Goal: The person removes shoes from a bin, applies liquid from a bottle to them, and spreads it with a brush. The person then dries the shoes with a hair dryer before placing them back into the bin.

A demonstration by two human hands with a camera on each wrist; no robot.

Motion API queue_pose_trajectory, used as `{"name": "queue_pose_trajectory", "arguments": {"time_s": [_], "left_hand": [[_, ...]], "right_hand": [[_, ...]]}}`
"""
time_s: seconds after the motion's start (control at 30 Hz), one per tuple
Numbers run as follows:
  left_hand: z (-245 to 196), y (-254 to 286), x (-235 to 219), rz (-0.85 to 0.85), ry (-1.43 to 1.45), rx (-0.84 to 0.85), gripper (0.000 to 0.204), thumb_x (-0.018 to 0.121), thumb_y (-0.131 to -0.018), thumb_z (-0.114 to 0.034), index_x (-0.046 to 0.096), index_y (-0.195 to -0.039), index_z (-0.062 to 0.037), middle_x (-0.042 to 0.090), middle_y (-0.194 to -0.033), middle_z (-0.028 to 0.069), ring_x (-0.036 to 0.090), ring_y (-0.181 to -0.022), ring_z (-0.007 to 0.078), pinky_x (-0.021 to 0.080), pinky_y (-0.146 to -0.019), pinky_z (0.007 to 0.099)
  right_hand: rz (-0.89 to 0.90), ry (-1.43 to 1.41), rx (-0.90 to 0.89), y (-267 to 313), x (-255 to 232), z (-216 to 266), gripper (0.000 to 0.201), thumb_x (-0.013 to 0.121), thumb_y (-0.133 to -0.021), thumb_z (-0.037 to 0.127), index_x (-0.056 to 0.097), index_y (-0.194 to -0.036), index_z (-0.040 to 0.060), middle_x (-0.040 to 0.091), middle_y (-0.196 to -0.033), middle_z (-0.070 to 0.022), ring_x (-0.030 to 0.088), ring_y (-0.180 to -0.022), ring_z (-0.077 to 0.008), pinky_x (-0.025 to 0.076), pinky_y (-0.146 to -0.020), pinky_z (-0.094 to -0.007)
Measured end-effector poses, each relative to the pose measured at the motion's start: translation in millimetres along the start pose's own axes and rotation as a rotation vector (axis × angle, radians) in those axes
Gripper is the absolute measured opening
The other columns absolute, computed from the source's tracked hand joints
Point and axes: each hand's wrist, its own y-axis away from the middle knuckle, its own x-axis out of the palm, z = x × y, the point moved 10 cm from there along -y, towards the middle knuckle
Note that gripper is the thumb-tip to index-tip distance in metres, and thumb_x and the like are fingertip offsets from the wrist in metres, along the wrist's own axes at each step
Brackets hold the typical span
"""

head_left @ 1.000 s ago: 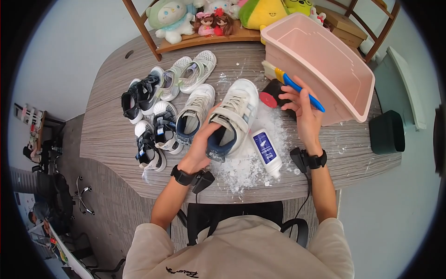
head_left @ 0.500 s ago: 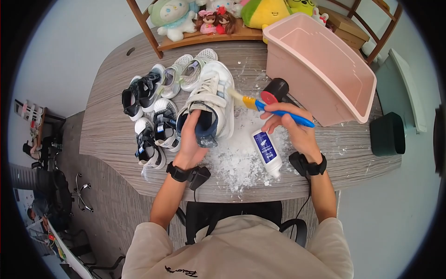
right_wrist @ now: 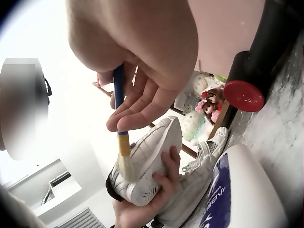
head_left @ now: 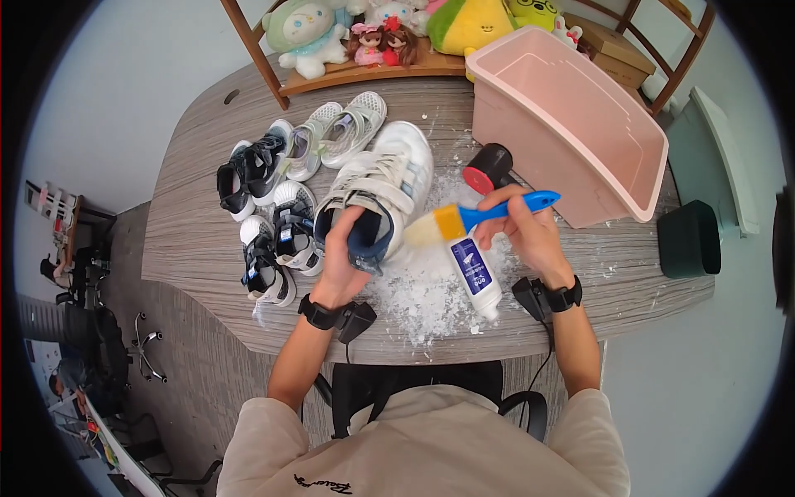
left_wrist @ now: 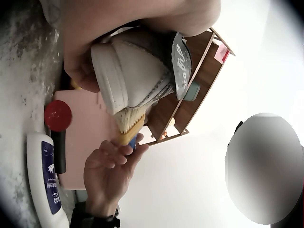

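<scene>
My left hand grips a white sneaker by its dark-lined heel, with the thumb in the opening and the toe pointing away. In the right wrist view its fingers wrap the sole. My right hand holds a paintbrush by its blue handle. The pale bristles meet the sneaker's side near the heel in the left wrist view. Below the brush, a white bottle with a purple label lies on the table among white powder and flakes.
Several other shoes stand in pairs at the left. A black mallet with a red face lies beside the pink bin. Plush toys fill a wooden shelf behind. A dark green bin is at right.
The sneaker has moved left and nearer the shoe row. My right hand has turned the brush from pointing up by the pink bin, past the sneaker's side, down to its heel.
</scene>
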Motion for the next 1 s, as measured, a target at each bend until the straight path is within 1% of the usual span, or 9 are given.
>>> {"name": "queue_pose_trajectory", "arguments": {"time_s": [0.17,0.23,0.3,0.43,0.63,0.73,0.8,0.93,1.0], "left_hand": [[2,3,9,0.076,0.012,-0.046,0.027,0.054,-0.098,-0.029,0.068,-0.112,-0.0108,0.072,-0.102,0.0015,0.069,-0.092,0.0144,0.055,-0.077,0.0298],[-2,7,17,0.064,-0.035,-0.043,0.053,0.052,-0.096,-0.018,0.043,-0.147,-0.0067,0.055,-0.140,0.0071,0.053,-0.127,0.0185,0.042,-0.106,0.0325],[-1,3,23,0.157,-0.070,-0.038,0.060,0.052,-0.093,-0.015,0.038,-0.151,-0.0077,0.050,-0.145,0.0078,0.049,-0.132,0.0191,0.038,-0.110,0.0321],[2,4,43,0.306,-0.153,-0.014,0.071,0.052,-0.086,-0.008,0.034,-0.155,-0.0101,0.042,-0.153,0.0094,0.042,-0.139,0.0199,0.031,-0.115,0.0311],[-1,5,46,0.274,-0.237,0.024,0.072,0.050,-0.087,-0.010,0.033,-0.156,-0.0090,0.047,-0.150,0.0081,0.045,-0.137,0.0197,0.032,-0.114,0.0315],[1,1,38,0.247,-0.287,0.051,0.071,0.049,-0.087,-0.010,0.034,-0.156,-0.0105,0.046,-0.151,0.0080,0.045,-0.137,0.0197,0.033,-0.114,0.0311],[0,2,39,0.240,-0.345,0.072,0.071,0.049,-0.087,-0.009,0.034,-0.156,-0.0110,0.045,-0.151,0.0080,0.045,-0.137,0.0198,0.033,-0.114,0.0309],[-4,5,45,0.238,-0.290,0.052,0.071,0.049,-0.087,-0.008,0.033,-0.156,-0.0110,0.043,-0.153,0.0089,0.043,-0.139,0.0204,0.033,-0.114,0.0306],[-1,4,42,0.248,-0.273,0.041,0.070,0.050,-0.087,-0.007,0.033,-0.156,-0.0104,0.041,-0.154,0.0097,0.041,-0.140,0.0208,0.033,-0.114,0.0307]], "right_hand": [[-0.317,-0.057,-0.170,3,-39,18,0.043,0.040,-0.109,0.036,0.059,-0.117,-0.0020,0.070,-0.096,-0.0200,0.069,-0.078,-0.0216,0.055,-0.065,-0.0311],[-0.342,-0.030,-0.195,2,-39,22,0.044,0.041,-0.109,0.038,0.058,-0.123,-0.0005,0.070,-0.102,-0.0186,0.070,-0.085,-0.0218,0.055,-0.066,-0.0305],[-0.428,0.094,-0.203,3,-36,29,0.041,0.046,-0.108,0.034,0.059,-0.126,-0.0006,0.069,-0.107,-0.0179,0.070,-0.091,-0.0218,0.055,-0.068,-0.0299],[-0.354,0.248,-0.188,-2,-22,29,0.036,0.053,-0.105,0.028,0.063,-0.122,-0.0019,0.068,-0.108,-0.0170,0.069,-0.095,-0.0218,0.055,-0.069,-0.0295],[-0.128,0.214,-0.244,1,-14,24,0.031,0.058,-0.102,0.023,0.070,-0.099,-0.0057,0.067,-0.092,-0.0123,0.068,-0.078,-0.0193,0.054,-0.068,-0.0288],[-0.106,0.192,-0.209,3,-17,18,0.040,0.056,-0.104,0.029,0.068,-0.089,-0.0058,0.063,-0.079,-0.0108,0.064,-0.064,-0.0176,0.051,-0.060,-0.0286],[-0.134,-0.023,-0.157,3,-22,18,0.052,0.049,-0.106,0.038,0.065,-0.080,-0.0041,0.057,-0.067,-0.0089,0.055,-0.050,-0.0143,0.048,-0.052,-0.0293],[-0.104,-0.189,-0.199,5,-27,17,0.060,0.039,-0.109,0.041,0.063,-0.076,-0.0024,0.051,-0.056,-0.0069,0.037,-0.039,-0.0103,0.047,-0.049,-0.0304],[-0.117,-0.171,-0.168,4,-29,16,0.058,0.040,-0.109,0.040,0.063,-0.076,-0.0025,0.051,-0.056,-0.0072,0.039,-0.039,-0.0109,0.047,-0.050,-0.0302]]}}
